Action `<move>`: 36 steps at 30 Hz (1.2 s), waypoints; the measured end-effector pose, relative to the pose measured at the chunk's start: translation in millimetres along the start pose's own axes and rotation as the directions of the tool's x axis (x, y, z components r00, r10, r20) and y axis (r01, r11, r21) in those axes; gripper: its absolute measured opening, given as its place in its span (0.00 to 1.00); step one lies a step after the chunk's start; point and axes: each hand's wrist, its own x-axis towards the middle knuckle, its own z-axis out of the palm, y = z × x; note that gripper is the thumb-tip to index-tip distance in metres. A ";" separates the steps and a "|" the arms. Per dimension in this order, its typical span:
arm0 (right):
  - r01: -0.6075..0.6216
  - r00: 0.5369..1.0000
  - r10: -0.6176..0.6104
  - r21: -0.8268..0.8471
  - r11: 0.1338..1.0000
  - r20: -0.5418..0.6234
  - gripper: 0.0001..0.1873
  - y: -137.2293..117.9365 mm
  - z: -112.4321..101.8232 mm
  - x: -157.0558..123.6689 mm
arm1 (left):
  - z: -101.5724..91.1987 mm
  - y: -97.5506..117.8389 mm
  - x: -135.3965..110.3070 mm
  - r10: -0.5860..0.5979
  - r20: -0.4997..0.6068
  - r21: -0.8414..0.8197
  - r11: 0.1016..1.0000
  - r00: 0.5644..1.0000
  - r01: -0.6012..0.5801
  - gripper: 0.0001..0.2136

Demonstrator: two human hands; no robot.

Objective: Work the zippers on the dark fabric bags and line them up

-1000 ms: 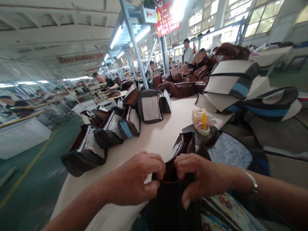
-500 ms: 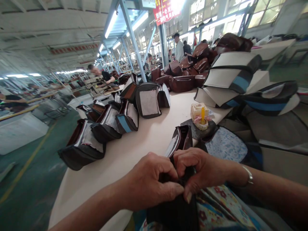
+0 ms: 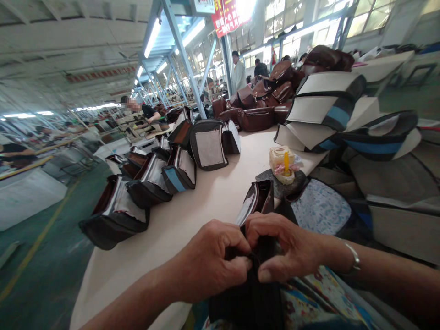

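An unfinished dark bag [image 3: 245,305] with a brown inside and a pale lining stands at the table's near edge, its lower part in front of my lap. My left hand [image 3: 215,256] pinches the bag's black edge between thumb and curled fingers. Right beside it, my right hand [image 3: 287,247], with a bracelet at the wrist, has its bent fingers and thumb on the same edge. Both sets of fingertips nearly meet there, and the exact spot they grip is partly hidden.
Several unfinished bags [image 3: 115,211] stand on the pale table [image 3: 202,201] to the left. A small tub with a yellow stick [image 3: 286,165] sits on a dark slab. Brown bags [image 3: 256,119] are heaped behind, grey and blue pieces [image 3: 326,110] stacked right. A person [image 3: 147,112] sits farther back.
Both thumbs have shifted on the edge: the left one has drawn back and bent, and a gap shows between it and the right thumb. The view has turned slightly.
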 end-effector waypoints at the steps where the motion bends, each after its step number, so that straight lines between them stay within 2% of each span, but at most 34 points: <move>1: -0.018 1.000 0.017 -0.011 1.000 -0.016 0.12 -1.5 1.3 0.2 | 0.1 0.5 0.3 0.000 -0.009 0.006 1.000 1.000 0.001 0.04; 3: -0.032 0.999 0.030 -0.031 0.999 -0.036 0.05 -4.1 3.3 1.0 | 0.4 1.1 0.3 -0.006 -0.019 0.015 1.000 1.000 0.006 0.04; 5: -0.018 0.999 0.016 -0.044 0.999 -0.042 0.02 -5.6 4.8 1.5 | 0.4 1.2 -0.6 -0.010 -0.021 0.029 1.000 1.000 0.011 0.05; 9: -0.004 0.997 -0.002 -0.079 0.997 -0.082 0.04 -4.1 7.9 0.2 | -0.4 0.3 -3.9 -0.014 -0.024 0.076 0.997 1.000 0.016 0.03; 15: 0.022 0.977 -0.042 -0.098 0.995 -0.211 0.08 2.9 18.3 -2.5 | 1.7 -2.9 -4.4 0.051 -0.030 0.198 0.979 0.998 -0.044 0.09; 19: 0.129 0.957 -0.162 -0.148 0.981 -0.241 0.09 2.6 23.2 -2.6 | 6.6 -4.3 -6.2 0.052 -0.040 0.250 0.967 0.998 -0.040 0.08; 22: 0.250 0.933 -0.311 -0.297 0.922 -0.180 0.10 2.2 21.9 -6.0 | 5.2 -5.1 -9.4 0.038 -0.045 0.259 0.965 0.998 -0.025 0.07; 25: 0.348 0.907 -0.422 -0.547 0.762 -0.011 0.10 5.6 18.4 -12.8 | -4.9 -5.7 -9.9 -0.002 0.041 0.200 0.980 0.999 -0.006 0.07; 27: 0.363 0.906 -0.412 -0.669 0.648 0.093 0.08 9.8 17.2 -17.6 | -12.9 -5.9 -7.7 -0.005 0.135 0.117 0.993 0.991 -0.011 0.10; 30: 0.345 0.920 -0.369 -0.724 0.597 0.134 0.04 15.1 17.4 -22.6 | -17.8 -6.2 -3.7 0.012 0.199 0.080 0.996 0.980 -0.028 0.19; 32: 0.367 0.912 -0.387 -0.687 0.627 0.133 0.06 14.8 16.1 -24.7 | -14.7 -6.6 -3.1 0.009 0.187 0.130 0.991 0.982 -0.034 0.17; 33: 0.373 0.912 -0.394 -0.636 0.676 0.117 0.07 13.1 14.3 -25.4 | -11.9 -6.9 -3.7 0.009 0.174 0.158 0.987 0.985 -0.037 0.14; 34: 0.354 0.922 -0.381 -0.562 0.748 0.073 0.08 10.5 11.7 -25.8 | -8.8 -7.2 -4.8 0.016 0.155 0.182 0.982 0.988 -0.044 0.12; 36: 0.225 0.963 -0.264 -0.361 0.905 -0.061 0.10 3.5 4.1 -24.6 | -2.9 -8.3 -7.2 0.045 0.109 0.213 0.975 0.993 -0.067 0.09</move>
